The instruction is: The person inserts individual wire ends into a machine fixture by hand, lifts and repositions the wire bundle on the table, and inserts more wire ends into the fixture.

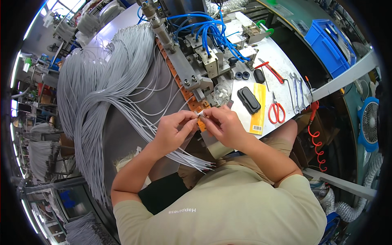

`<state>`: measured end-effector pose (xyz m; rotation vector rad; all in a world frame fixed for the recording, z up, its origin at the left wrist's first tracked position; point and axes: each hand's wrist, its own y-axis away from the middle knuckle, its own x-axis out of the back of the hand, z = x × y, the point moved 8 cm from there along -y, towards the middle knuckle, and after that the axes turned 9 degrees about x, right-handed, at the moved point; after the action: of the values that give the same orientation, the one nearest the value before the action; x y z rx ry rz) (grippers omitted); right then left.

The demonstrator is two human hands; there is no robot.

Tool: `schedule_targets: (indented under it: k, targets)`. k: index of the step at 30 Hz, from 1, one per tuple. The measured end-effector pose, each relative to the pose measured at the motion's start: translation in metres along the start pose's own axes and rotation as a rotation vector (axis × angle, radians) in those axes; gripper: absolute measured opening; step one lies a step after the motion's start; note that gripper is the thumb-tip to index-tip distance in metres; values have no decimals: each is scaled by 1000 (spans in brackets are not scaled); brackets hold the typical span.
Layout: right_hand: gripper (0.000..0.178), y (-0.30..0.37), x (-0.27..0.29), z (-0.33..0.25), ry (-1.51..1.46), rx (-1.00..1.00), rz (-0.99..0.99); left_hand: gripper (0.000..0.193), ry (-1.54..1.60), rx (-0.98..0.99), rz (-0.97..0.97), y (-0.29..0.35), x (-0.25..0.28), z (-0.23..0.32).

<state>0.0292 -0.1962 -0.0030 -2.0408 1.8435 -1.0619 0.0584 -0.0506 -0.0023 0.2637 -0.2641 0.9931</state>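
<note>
Our two hands meet in front of our chest. Between the fingertips we grasp a small white piece (200, 114): the thumb and forefinger of our left hand (173, 128) close at its left side, and those of our right hand (225, 125) pinch it from the right. It is too small for us to tell exactly what it is.

Just under and beyond the grip runs an orange strip (169, 65), beside a metal machine (179, 65) with blue tubes (206, 30) looping over it. Left of the grip, we have a great bundle of grey cables (94, 98) fanned over the work surface; some of its strands pass beneath our left forearm, and their cable ends (202, 164) lie nearer our body than the grip.

Near the grip, beyond our right hand, is a clear container (222, 93) of small parts. Farther right, on the white tabletop (281, 55), a black case (248, 101) lies partly over a yellow packet (257, 116), with red-handled scissors (276, 113) just beside the packet and two wrenches (296, 92) past them. Well apart from the grip, at far right, we see a blue fan (369, 122).
</note>
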Motion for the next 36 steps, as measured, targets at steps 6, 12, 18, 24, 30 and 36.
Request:
schedule_targets:
  k: [6,12,18,24,30,36]
  targets:
    - [5,0,-1,0,22,-6,4,13,-94,-61,37,0,2,6]
    - [6,4,-7,10,-163,-223,-97,16,-215,-103,-3,2,-2,13]
    - [14,-1,-2,0,25,203,-112,13,188,146,-160,-1,-5,-17]
    - [15,-9,-2,7,146,168,-26,9,154,138,-82,-2,-6,-11]
    - [16,16,5,84,-130,-429,158,18,-574,-368,-256,16,-29,26]
    - [19,15,-1,96,-242,-477,71,24,-941,-137,-814,41,-60,4]
